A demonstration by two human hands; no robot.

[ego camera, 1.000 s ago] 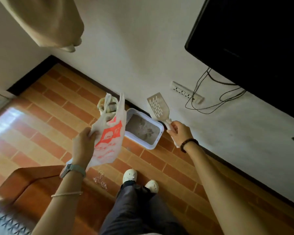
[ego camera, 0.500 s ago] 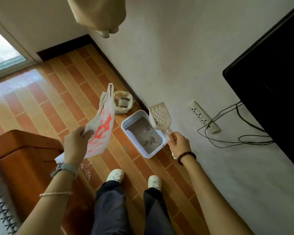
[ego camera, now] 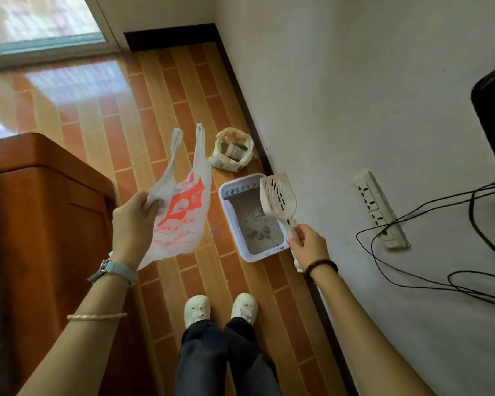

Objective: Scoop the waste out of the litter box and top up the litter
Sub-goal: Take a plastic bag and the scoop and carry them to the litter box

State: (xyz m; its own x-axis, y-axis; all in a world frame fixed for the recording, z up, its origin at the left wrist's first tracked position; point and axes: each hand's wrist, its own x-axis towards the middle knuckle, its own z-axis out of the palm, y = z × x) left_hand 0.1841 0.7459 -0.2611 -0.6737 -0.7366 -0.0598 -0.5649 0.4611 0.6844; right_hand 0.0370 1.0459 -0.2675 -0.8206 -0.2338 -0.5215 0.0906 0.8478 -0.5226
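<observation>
Over tiles (ego camera: pixel 155 110), left hand (ego camera: pixel 132 224) grips illegibly red-printed bag (ego camera: pixel 180 218), right hand (ego camera: pixel 307 247) scoop (ego camera: pixel 277 198).

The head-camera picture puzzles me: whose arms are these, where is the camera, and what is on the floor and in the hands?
There is no machine here. A person wears a camera on the head, looking down, so you see their own two arms and their white shoes. The left hand grips a white plastic bag with red print, held in the air. The right hand grips the handle of a pale slotted scoop, raised in front of the litter box. That box stands on the tiled floor by the wall and holds grey litter with a few clumps. Beyond it sits a small open sack; I cannot tell what is in it. A wooden cabinet stands on the left, and a power strip is on the wall.
</observation>
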